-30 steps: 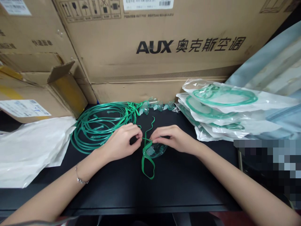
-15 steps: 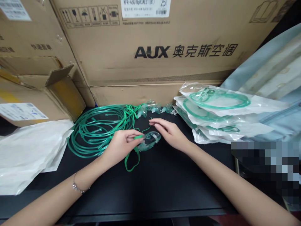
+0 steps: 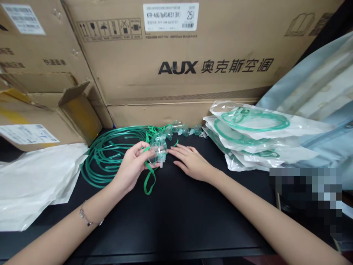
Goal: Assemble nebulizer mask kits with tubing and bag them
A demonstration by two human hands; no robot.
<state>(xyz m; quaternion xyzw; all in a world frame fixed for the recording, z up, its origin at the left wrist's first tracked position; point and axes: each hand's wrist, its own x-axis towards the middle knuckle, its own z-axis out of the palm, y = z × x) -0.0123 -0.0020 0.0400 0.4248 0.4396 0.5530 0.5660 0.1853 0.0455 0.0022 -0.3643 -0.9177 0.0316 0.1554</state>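
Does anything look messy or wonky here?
Nothing looks spilled. The packets on the right are piled crookedly, edges not lined up, and the small cardboard box on the left has a flap sticking up.

"What sort of place is this?"

"A makeshift work area with the look of a storeroom. A huge brown cardboard carton lettered AUX (image 3: pixel 220 92) stands along the far side of the smooth black tabletop (image 3: pixel 220 221), and an open brown cardboard box with yellow tape (image 3: pixel 49 116) sits at left."

"Not a clinic? There's that stack of clear-and-white flat pouches (image 3: pixel 253 136) with green tubing inside, at right."

"Those look medical, but the cartons and the pale blue draped fabric (image 3: pixel 298 81) at far right suggest an improvised spot. Home or business, I can't tell."
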